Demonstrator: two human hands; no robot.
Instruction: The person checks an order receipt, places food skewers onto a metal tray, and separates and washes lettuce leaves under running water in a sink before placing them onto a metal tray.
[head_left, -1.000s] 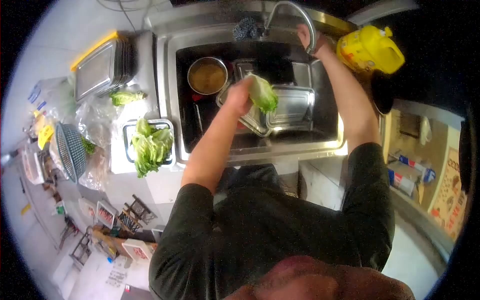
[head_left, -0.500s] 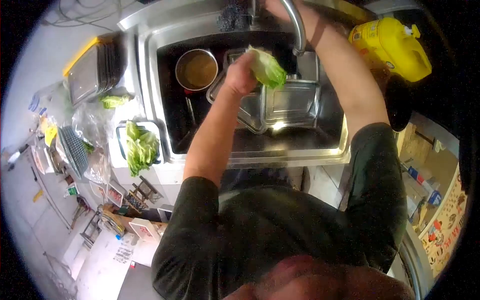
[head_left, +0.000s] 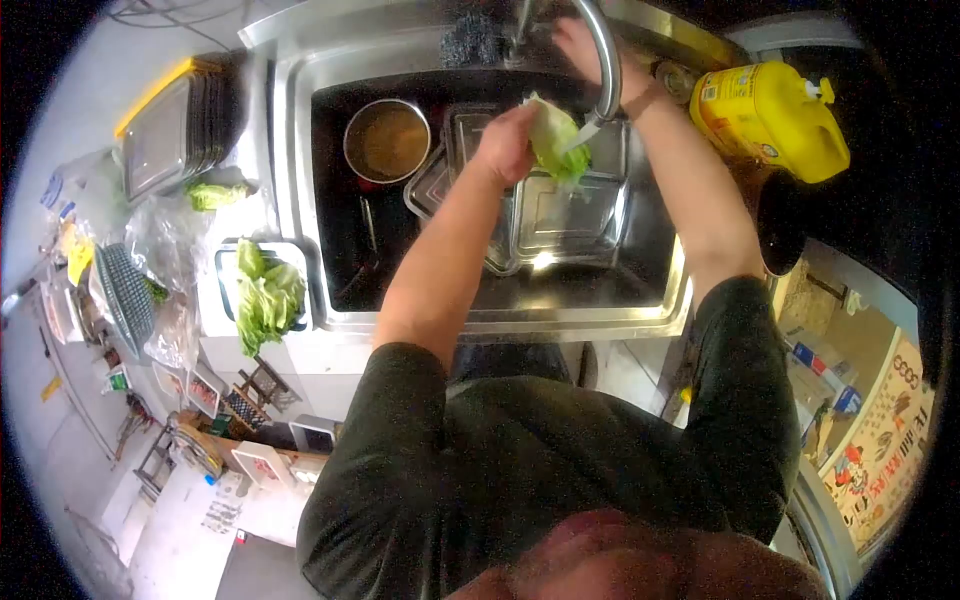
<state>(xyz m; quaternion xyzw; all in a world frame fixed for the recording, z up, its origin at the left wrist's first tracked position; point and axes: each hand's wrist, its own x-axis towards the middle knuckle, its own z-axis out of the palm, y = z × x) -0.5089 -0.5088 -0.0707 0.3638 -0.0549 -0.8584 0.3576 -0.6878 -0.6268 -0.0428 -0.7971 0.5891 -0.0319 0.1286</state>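
My left hand (head_left: 508,145) is closed on a pale green lettuce leaf (head_left: 560,140), held over the sink under the spout of the curved metal faucet (head_left: 608,70). Water runs from the spout onto the leaf. Behind the faucet, my right hand (head_left: 585,50) has its fingers apart with nothing in them, close to the faucet base. Below the leaf, clear rectangular containers (head_left: 570,225) lie in the dark sink basin (head_left: 400,285). A round metal pot (head_left: 388,142) with brownish liquid stands at the sink's left.
Left of the sink, more lettuce (head_left: 268,300) fills a white-rimmed tray (head_left: 305,262). Stacked dark trays (head_left: 165,150) and a plastic bag (head_left: 165,245) lie farther left. A yellow jug (head_left: 770,120) stands right of the sink, and a dark scouring pad (head_left: 470,42) lies on the back ledge.
Water now flows from the spout onto the leaf. My left hand has moved the leaf slightly right, under the faucet. My right hand has come away from the faucet base, fingers apart.
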